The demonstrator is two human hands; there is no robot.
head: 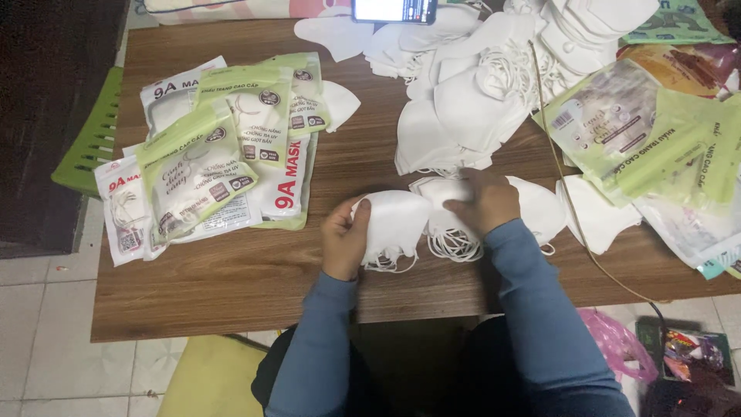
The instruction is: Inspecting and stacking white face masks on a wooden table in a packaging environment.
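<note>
Sprawling across the wooden table (pixel 255 286) from twelve to two o'clock, a loose heap of white masks (pixel 463 93), with green sealed packets (pixel 216 147) piling up at ten o'clock and more packets (pixel 656 131) at three o'clock; lying near the table's six o'clock edge, a small stack of folded white masks (pixel 401 220), looking light, soft and limp, likely slipping apart unless pinched along the folded edge, clear of the tangling ear loops (pixel 455 245). Gripping the stack's left edge, left hand (pixel 343 239) with fingers curled closed; pressing down on the masks at its right, right hand (pixel 486 202), fingers bent over them.
</note>
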